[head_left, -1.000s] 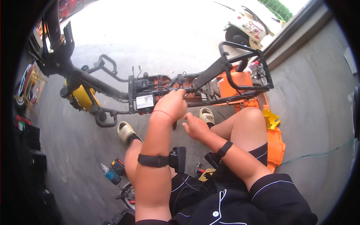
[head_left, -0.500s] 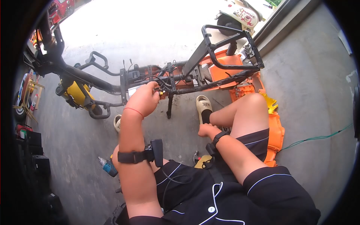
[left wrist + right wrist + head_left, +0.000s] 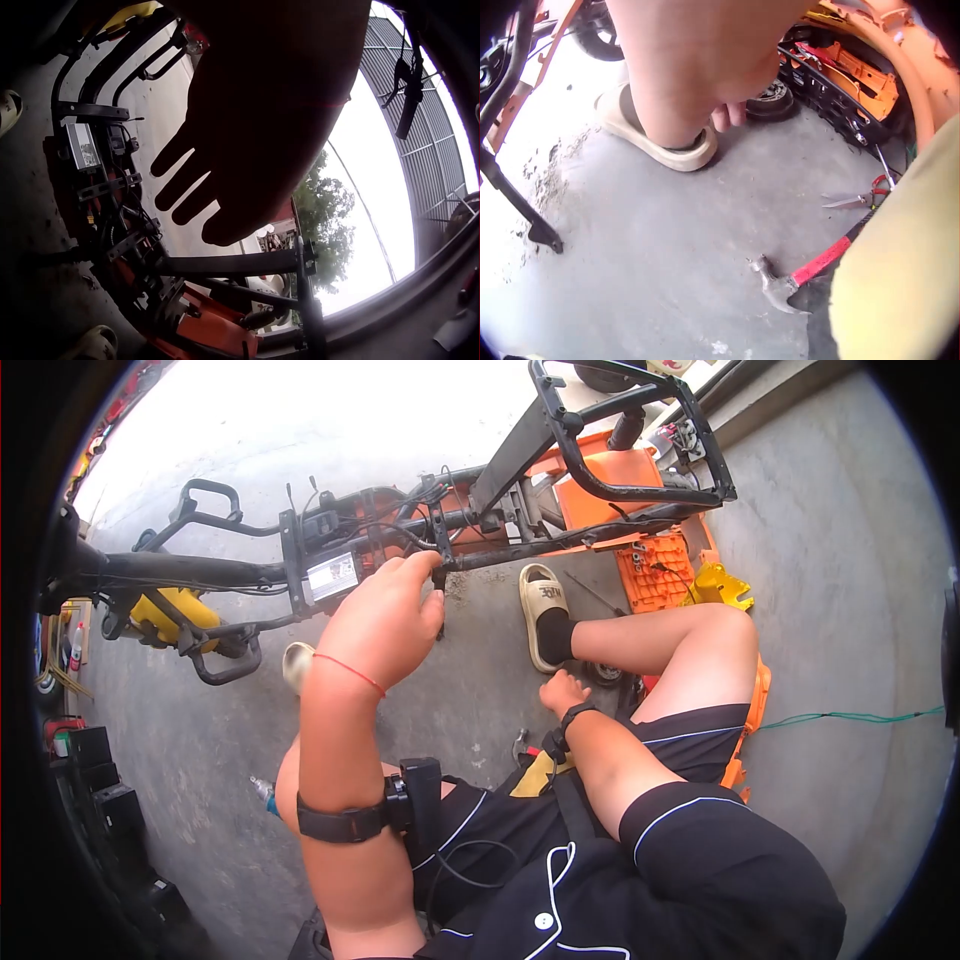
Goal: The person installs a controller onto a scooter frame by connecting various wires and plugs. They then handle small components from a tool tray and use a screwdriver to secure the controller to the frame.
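My left hand [image 3: 385, 620], with a red string round its wrist, is held near the black scooter frame [image 3: 370, 550], overlapping its near rail in the head view. Its fingers [image 3: 184, 176] look straight and slightly spread in the left wrist view, with nothing in them. A silver-labelled box [image 3: 332, 575] sits in the frame beside that hand. My right hand [image 3: 565, 692] hangs loosely curled and holds nothing, close to my bent leg and the beige slipper [image 3: 543, 610]. Below it in the right wrist view, a claw hammer [image 3: 810, 270] with a red handle lies on the concrete floor.
Scissors [image 3: 862, 199] lie close to a black basket [image 3: 832, 97] of orange parts. Orange body panels [image 3: 655, 575] and a yellow piece [image 3: 722, 588] are on the floor at right. Black boxes [image 3: 90, 760] line the left side. A green cord [image 3: 850, 717] runs along the floor.
My left hand has moved left along the frame, and its fingers have straightened. My right hand has drawn back from near the frame toward my leg. The head view has shifted.
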Tool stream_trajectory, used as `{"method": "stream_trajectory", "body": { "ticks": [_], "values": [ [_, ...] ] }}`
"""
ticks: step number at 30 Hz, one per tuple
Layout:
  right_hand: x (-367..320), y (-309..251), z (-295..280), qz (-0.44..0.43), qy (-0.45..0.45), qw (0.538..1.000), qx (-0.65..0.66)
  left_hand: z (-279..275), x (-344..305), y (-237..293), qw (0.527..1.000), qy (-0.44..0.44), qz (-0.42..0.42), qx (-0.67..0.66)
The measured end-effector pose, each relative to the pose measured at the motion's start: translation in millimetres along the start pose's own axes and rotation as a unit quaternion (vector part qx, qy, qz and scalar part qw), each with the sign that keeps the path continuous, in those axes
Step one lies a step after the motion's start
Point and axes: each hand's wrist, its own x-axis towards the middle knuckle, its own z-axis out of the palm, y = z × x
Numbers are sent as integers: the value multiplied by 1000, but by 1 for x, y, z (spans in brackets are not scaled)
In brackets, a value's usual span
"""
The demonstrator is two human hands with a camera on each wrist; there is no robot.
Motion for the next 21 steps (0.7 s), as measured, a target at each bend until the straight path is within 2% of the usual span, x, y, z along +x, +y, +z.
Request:
{"method": "stream_trajectory", "body": {
  "ticks": [2,3,4,6,9,12,13,15,16,18,19,21],
  "values": [
    [19,5,-3,30,78,992,97,4,5,0,1000,3,13,1],
    [22,3,-4,14,145,985,97,6,7,0,1000,8,26,4],
    [28,2,-9,13,143,985,93,7,9,2,1000,9,23,2],
    [43,1,-26,-139,228,962,52,8,12,6,999,21,32,14],
    [60,4,-64,-296,399,862,-100,8,14,14,1000,6,16,14],
    [77,10,-93,-279,349,858,-253,12,21,15,1000,12,25,14],
    [78,11,-98,-282,349,856,-257,12,23,16,1000,15,22,11],
    [79,7,-105,-315,217,843,-378,13,27,17,999,13,35,18],
    [80,1,-108,-319,218,840,-380,13,29,17,999,16,31,18],
    [81,-7,-105,-350,126,772,-514,17,31,19,999,18,44,19],
    [82,-10,-102,-354,125,771,-514,19,32,19,999,17,41,20],
    [84,-18,-96,-398,137,678,-603,22,35,21,998,6,42,48]
  ]
}}
